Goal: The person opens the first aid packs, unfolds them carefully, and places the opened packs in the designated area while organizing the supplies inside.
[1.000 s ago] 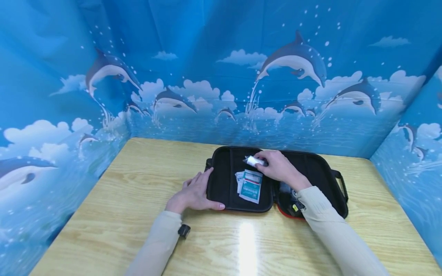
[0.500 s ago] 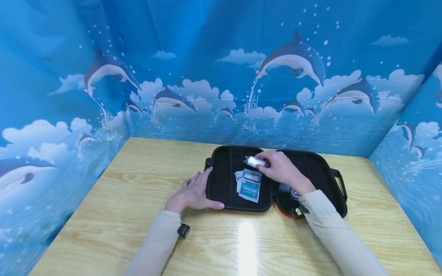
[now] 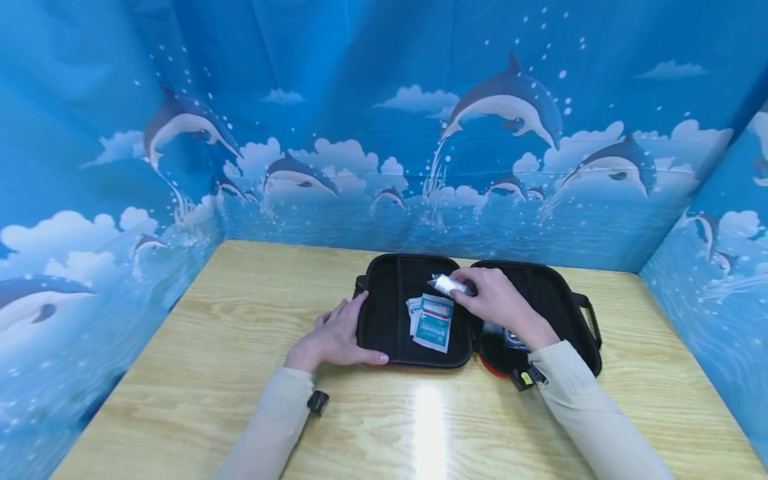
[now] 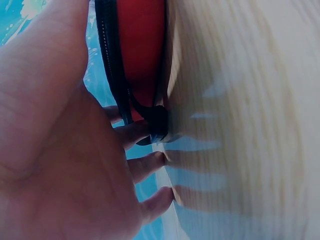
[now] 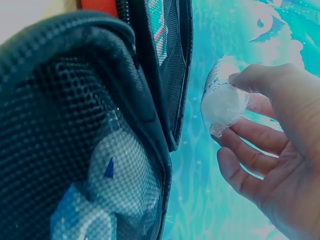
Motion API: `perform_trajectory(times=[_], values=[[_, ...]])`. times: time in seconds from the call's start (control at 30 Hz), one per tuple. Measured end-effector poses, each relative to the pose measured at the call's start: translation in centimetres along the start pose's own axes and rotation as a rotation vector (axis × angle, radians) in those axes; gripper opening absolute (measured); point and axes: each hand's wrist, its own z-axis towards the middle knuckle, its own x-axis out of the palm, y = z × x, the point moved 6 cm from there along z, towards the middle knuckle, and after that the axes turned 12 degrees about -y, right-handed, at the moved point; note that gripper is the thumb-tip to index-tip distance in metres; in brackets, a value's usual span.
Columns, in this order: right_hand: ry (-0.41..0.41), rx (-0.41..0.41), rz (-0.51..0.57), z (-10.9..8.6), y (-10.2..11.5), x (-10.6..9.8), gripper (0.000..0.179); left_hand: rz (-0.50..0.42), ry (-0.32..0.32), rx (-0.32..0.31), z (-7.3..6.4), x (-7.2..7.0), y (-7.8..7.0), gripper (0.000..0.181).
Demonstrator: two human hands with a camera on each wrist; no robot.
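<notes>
A black zip case [image 3: 381, 313] lies spread wide on the table, its outer side red [image 4: 142, 45] in the left wrist view. Over its left half, my right hand [image 3: 503, 303] pinches a white bandage roll [image 5: 222, 100] in clear wrap between thumb and fingers. Below the roll, green-and-white sachets [image 3: 433, 325] lie on the case's black lining. My left hand [image 3: 333, 338] rests against the case's left side, fingers spread and thumb along the front edge. Behind mesh in the right half sit wrapped items [image 5: 122, 172], partly hidden by my right forearm in the head view.
The wooden table [image 3: 264, 300] reaches back to a blue dolphin-print curtain [image 3: 336, 100]. A carry handle [image 3: 591, 320] sticks out from the case's right side. Small black wrist cameras [image 3: 318, 402] sit on both sleeves.
My right hand has shifted slightly right and toward me with the bandage roll still pinched. The left hand keeps its place at the case's side.
</notes>
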Motion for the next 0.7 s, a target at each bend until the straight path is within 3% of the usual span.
perform_trajectory(times=[0.7], values=[[-0.086, 0.071, 0.014, -2.6, -1.7, -2.1, 0.023, -0.017, -0.001, -0.008, -0.2, -0.1, -0.1, 0.131]])
